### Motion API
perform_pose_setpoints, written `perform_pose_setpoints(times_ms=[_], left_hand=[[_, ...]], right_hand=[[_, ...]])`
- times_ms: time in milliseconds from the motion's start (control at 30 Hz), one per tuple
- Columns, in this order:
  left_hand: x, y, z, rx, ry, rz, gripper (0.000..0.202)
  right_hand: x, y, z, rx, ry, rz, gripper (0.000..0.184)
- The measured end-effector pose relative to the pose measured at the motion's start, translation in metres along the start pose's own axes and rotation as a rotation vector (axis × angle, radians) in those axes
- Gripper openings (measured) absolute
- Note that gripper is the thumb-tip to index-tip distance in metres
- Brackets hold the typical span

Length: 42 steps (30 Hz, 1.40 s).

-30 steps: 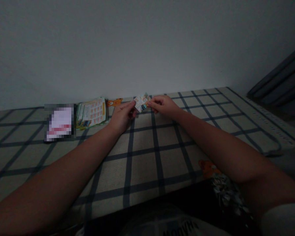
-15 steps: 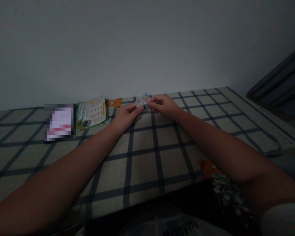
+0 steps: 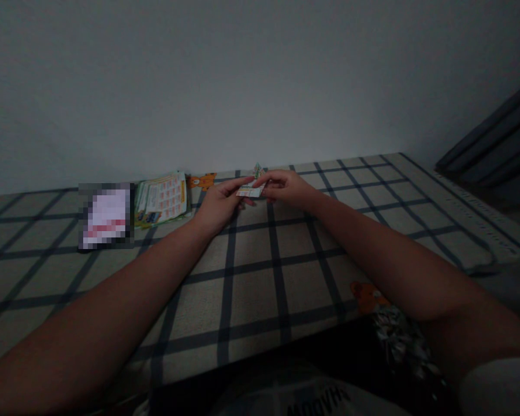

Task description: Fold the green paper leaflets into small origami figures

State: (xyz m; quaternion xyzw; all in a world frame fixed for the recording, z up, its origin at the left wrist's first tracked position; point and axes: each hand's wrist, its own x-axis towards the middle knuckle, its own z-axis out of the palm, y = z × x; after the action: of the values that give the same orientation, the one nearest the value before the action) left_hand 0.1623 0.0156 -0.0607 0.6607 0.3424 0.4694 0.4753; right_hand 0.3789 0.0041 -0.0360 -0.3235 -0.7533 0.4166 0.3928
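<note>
Here we hold the folded paper (image 3: 248,190) between us, our left hand (image 3: 220,203) clamped on its left side and our right hand (image 3: 289,188) pinching its right, over the checked cloth (image 3: 253,289), well right of the printed sheets (image 3: 167,196).

Paper (image 3: 248,190) partly hidden, pixelated object (image 3: 107,211) unreadable; right sleeve (image 3: 500,386) cut off

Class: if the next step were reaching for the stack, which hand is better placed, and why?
Probably the left hand: it is nearer the stack, while the right hand is farther off, beyond the paper.
</note>
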Motion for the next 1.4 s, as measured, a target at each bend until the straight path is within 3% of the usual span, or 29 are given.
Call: perform_pose_setpoints(times_ms=[300, 533, 867, 1067, 1400], left_hand=[[0.005, 0.001, 0.001, -0.316, 0.053, -0.059, 0.06], [0.002, 0.003, 0.003, -0.259, 0.023, -0.039, 0.079], [0.002, 0.002, 0.001, -0.202, 0.03, -0.034, 0.075], [0.0, 0.006, 0.002, -0.214, 0.023, -0.078, 0.073], [-0.003, 0.006, 0.002, -0.154, -0.018, -0.054, 0.066]], right_hand=[[0.003, 0.006, -0.004, -0.219, 0.03, -0.076, 0.026], [0.004, 0.012, -0.003, -0.254, 0.033, -0.107, 0.027], [0.004, 0.006, -0.006, -0.34, -0.08, -0.189, 0.026], [0.002, 0.005, -0.006, -0.426, -0.044, -0.212, 0.019], [0.004, 0.009, -0.006, -0.362, -0.002, -0.204, 0.016]])
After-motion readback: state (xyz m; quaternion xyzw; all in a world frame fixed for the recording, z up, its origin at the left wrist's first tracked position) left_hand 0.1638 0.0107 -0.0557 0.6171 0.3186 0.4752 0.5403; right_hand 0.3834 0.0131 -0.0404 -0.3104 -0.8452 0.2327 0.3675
